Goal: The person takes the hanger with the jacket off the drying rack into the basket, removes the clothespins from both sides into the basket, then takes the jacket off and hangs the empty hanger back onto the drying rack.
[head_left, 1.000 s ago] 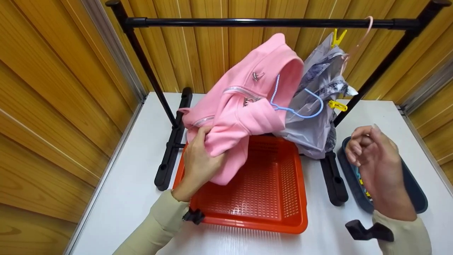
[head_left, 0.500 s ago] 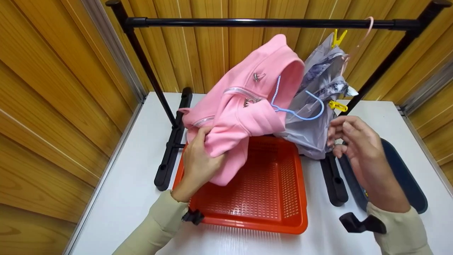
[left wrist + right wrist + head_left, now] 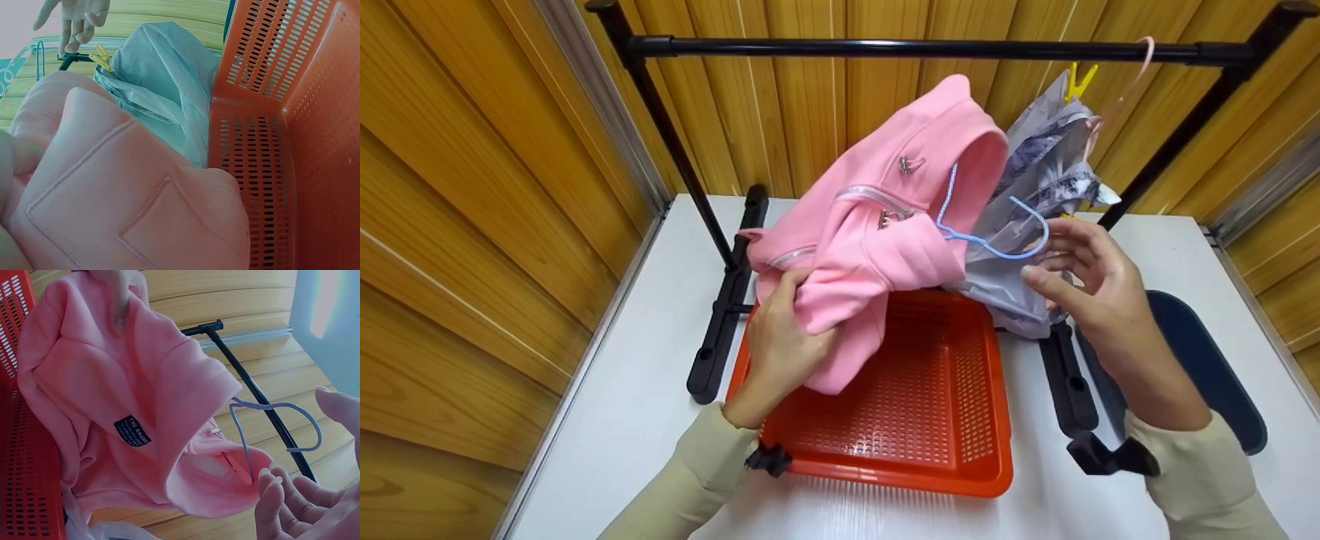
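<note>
My left hand (image 3: pixel 784 337) grips a pink zip hoodie (image 3: pixel 877 169) by its lower part, over the basket. From the hoodie's neck opening comes the hook of a blue hanger (image 3: pixel 994 250), pointing right; the rest of the hanger is mostly inside the garment. My right hand (image 3: pixel 1099 281) is beside that hook, thumb and fingers spread apart around its curved end. In the right wrist view, a gap shows between the fingers and the hook (image 3: pixel 319 430). A dark label (image 3: pixel 133 432) is visible on the hoodie there.
A black rack's crossbar (image 3: pixel 885 48) spans the back. On it hangs a grey garment (image 3: pixel 1012 292) on a pink hanger (image 3: pixel 1140 67), with a yellow clothespin (image 3: pixel 1080 81). An orange basket (image 3: pixel 1001 420) stands below the hoodie. A dark blue tray (image 3: pixel 1207 367) lies at right, partly hidden by my arm.
My right hand has moved left from above the dark blue tray to the hanger's hook, its fingers spreading. My left hand and the hoodie have barely moved.
</note>
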{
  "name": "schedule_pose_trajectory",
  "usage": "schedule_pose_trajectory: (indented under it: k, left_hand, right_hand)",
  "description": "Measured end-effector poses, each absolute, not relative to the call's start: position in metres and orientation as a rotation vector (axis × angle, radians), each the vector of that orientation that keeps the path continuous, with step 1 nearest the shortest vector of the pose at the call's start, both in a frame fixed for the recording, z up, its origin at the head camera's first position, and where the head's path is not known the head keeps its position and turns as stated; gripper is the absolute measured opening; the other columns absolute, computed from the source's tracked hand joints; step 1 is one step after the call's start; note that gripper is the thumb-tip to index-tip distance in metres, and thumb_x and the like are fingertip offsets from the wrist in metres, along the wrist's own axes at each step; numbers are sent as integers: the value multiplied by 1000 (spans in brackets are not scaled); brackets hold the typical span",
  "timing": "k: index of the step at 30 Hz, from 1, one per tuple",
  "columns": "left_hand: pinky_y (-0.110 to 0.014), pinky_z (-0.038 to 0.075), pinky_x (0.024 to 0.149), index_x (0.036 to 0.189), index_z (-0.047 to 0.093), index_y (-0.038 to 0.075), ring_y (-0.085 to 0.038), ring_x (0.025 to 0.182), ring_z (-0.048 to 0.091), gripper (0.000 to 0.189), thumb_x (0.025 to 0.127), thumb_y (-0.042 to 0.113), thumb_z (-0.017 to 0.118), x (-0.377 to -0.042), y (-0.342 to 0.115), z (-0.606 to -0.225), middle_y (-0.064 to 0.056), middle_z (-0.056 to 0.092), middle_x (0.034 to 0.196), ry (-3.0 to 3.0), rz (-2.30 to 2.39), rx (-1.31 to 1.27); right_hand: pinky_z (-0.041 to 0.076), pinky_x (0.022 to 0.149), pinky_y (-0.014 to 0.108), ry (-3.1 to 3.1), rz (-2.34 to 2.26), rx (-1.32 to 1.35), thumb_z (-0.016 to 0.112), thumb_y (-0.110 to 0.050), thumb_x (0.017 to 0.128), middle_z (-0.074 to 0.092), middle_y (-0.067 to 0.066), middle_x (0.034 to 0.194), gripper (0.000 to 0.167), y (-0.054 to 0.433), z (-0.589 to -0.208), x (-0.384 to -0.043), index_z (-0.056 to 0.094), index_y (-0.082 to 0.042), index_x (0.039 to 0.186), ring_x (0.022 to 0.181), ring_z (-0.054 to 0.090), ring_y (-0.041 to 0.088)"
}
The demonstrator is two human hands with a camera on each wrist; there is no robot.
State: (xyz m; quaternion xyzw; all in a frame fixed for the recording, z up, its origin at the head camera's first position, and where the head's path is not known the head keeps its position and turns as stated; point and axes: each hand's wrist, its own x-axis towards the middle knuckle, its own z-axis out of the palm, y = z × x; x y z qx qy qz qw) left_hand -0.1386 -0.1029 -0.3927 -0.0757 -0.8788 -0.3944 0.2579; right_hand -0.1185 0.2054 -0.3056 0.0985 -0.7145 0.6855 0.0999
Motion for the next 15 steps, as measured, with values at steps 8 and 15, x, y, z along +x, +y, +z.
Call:
schedule_pose_trajectory:
  k: [8,15]
  left_hand:
    - [-44,50,69,114,60,16,-27,81,64,53,66,26,79,-139,-102,-394,-9,70,98,-2384,-1065,-226]
    - [-44,50,70,113,60,16,-25,83,64,53,65,27,80,-138,-103,-394,-8,70,99,-2392,-1070,-229]
  right_hand:
    - [47,64,16,-2402,1585,295,74,-3,81,61,0,109,60,195,-295,-123,47,-11,135,91,60,10]
    - [43,63,14,-2529,1360,288,79,-20,80,62,-9,107,65,192,-290,-129,48,-12,136,85,59,6]
